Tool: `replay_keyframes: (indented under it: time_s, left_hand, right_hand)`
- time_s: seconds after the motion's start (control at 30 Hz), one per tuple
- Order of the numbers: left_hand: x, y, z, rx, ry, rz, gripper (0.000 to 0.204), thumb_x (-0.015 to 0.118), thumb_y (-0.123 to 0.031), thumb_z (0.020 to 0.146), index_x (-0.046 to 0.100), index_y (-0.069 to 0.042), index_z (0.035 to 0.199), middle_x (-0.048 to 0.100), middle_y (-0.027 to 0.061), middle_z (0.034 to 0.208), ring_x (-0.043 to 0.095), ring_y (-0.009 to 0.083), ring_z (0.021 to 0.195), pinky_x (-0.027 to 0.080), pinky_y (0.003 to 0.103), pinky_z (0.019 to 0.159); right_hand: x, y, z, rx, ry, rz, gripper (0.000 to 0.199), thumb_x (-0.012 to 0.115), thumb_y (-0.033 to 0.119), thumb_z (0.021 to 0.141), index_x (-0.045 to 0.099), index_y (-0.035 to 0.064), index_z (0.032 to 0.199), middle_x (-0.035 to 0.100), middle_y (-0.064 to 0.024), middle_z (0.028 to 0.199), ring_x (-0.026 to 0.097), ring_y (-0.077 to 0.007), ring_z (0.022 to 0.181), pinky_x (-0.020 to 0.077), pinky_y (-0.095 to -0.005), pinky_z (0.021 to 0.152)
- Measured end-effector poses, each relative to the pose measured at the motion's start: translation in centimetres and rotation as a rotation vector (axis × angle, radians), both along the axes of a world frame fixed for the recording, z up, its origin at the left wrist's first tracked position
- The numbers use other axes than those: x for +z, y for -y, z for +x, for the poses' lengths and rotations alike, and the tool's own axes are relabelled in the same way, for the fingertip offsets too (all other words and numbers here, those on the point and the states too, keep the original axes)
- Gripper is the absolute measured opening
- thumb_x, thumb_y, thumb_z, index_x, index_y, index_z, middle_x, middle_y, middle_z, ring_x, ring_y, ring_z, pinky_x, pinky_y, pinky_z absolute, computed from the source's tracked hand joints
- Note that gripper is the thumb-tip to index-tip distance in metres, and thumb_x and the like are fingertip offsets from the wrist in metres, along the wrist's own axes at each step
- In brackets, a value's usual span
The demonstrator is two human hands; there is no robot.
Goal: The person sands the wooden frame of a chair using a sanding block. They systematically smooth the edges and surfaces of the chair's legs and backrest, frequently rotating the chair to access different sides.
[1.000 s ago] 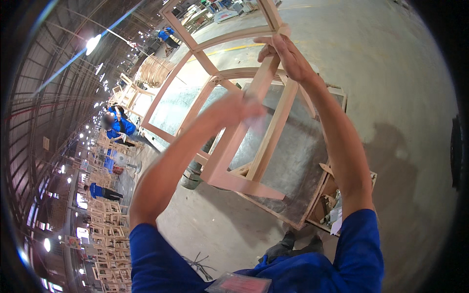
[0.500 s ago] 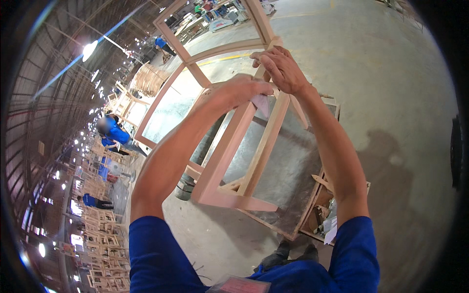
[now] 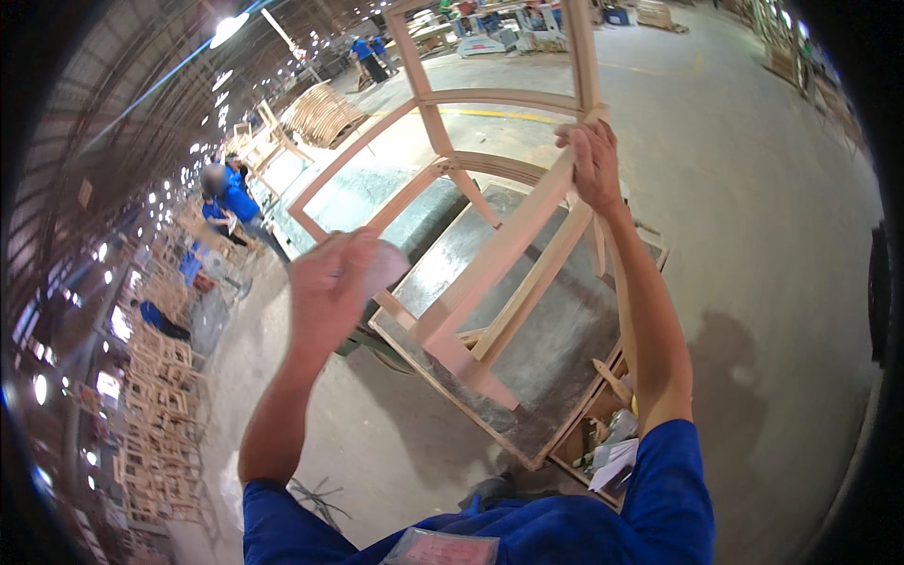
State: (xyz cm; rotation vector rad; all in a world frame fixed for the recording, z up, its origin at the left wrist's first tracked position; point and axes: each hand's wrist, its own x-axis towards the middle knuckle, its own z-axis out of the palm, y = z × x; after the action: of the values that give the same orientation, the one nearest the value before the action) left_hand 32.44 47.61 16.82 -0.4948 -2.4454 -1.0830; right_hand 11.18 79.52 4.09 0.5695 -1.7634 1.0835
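Under the right hand [image 3: 595,162], whose fingers were clamped over its top rail, the wooden chair frame [image 3: 490,273] stood tilted on the workbench [image 3: 527,443]. The left hand [image 3: 330,287], just beside the frame, gripped a sanding pad [image 3: 384,266]. Held by one hand only, the frame could probably have twisted or slid off the bench's near edge. Open concrete floor [image 3: 753,235] lay beyond the right hand.

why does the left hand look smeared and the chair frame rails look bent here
Head view: the left hand is motion-blurred, while the right hand gripping the wooden chair frame stays sharp; the fisheye lens bows the straight rails toward the rim; an overhead lamp flares at top left.
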Motion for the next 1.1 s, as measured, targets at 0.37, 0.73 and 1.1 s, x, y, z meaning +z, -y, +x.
replay_keyframes:
  time_s: [0.37, 0.73, 1.1]
  left_hand:
    - [-4.3, -0.9, 0.4, -0.739, 0.318, -0.025, 0.074, 0.022, -0.050, 0.105, 0.014, 0.002, 0.157, 0.019, 0.0188, 0.164, 0.015, 0.0298, 0.152, 0.013, 0.043, 0.122]
    - [-8.9, -6.2, -9.2, -1.382, -0.083, 0.099, 0.089, 0.005, -0.068, 0.098, 0.015, -0.005, 0.159, 0.000, 0.0150, 0.167, -0.008, 0.0349, 0.153, -0.009, 0.052, 0.120]
    - [-12.1, -7.7, -7.9, -1.369, -0.345, 0.209, 0.078, 0.032, -0.058, 0.097, 0.031, -0.003, 0.153, 0.013, 0.0185, 0.165, 0.002, 0.0399, 0.153, -0.006, 0.058, 0.120]
  right_hand:
    - [-0.2, 0.6, -0.2, -0.027, -0.036, -0.017, 0.049, 0.028, 0.030, 0.103, 0.069, 0.0042, 0.098, 0.067, -0.0072, 0.088, 0.057, -0.0286, 0.099, 0.0256, -0.0476, 0.111]
    - [4.6, -0.7, 1.1, 0.027, 0.619, -0.081, 0.077, 0.035, 0.066, 0.099, 0.074, 0.0000, 0.108, 0.071, -0.0140, 0.093, 0.059, -0.0246, 0.107, 0.0373, -0.0377, 0.103]
    - [4.9, -0.2, 3.5, -0.164, 0.762, -0.052, 0.089, 0.021, 0.071, 0.099, 0.073, 0.0006, 0.112, 0.068, -0.0144, 0.118, 0.050, -0.0296, 0.125, 0.0234, -0.0470, 0.115]
